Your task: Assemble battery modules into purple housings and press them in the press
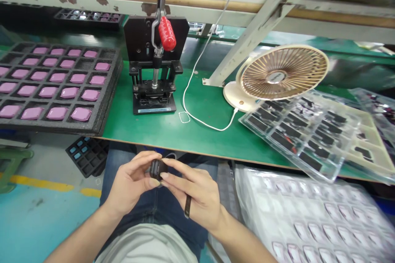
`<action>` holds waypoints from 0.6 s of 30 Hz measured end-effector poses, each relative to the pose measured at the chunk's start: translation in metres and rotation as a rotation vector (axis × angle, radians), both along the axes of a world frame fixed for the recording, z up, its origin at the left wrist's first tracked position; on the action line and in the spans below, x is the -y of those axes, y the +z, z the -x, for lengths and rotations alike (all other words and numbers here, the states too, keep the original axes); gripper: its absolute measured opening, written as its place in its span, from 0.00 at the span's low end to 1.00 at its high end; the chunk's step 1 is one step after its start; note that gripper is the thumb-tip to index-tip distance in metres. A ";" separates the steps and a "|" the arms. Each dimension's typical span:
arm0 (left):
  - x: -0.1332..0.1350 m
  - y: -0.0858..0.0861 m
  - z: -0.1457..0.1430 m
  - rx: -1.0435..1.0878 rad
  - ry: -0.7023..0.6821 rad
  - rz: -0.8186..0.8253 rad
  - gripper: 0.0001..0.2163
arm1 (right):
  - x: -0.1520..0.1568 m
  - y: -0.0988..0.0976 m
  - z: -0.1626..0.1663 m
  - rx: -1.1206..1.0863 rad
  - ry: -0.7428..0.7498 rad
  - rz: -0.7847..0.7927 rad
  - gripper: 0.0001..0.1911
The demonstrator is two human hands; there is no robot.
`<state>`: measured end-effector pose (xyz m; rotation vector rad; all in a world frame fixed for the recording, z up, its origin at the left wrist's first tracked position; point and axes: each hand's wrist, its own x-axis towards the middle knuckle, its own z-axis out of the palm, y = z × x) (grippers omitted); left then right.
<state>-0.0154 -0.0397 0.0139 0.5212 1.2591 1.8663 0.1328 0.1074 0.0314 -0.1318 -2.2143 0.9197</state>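
Observation:
A small black case-like part (156,168) sits between my hands above my lap, just in front of the bench edge. My left hand (131,183) grips its left side between thumb and fingers. On its right side, the fingertips of my right hand (197,191) press against it. A dark, thin tool end (187,206) sticks out below the fingers of my right hand; its kind cannot be made out. Beyond the hands, a black toggle-clamp press (156,86) with a red handle stands on the green bench. A thin white square frame (184,117) lies beside its base.
On the left, a black foam tray (98,109) carries rows of pink-purple pieces. A round fan (282,72) with a white cable stands to the right. Clear trays (304,131) of black parts overhang the edge; a plastic-wrapped tray (262,209) lies lower right. A slanted post (247,37) rises behind.

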 end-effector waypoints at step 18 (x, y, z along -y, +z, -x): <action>0.003 -0.009 0.000 0.009 0.016 0.014 0.23 | 0.004 -0.017 -0.006 0.097 0.043 -0.284 0.25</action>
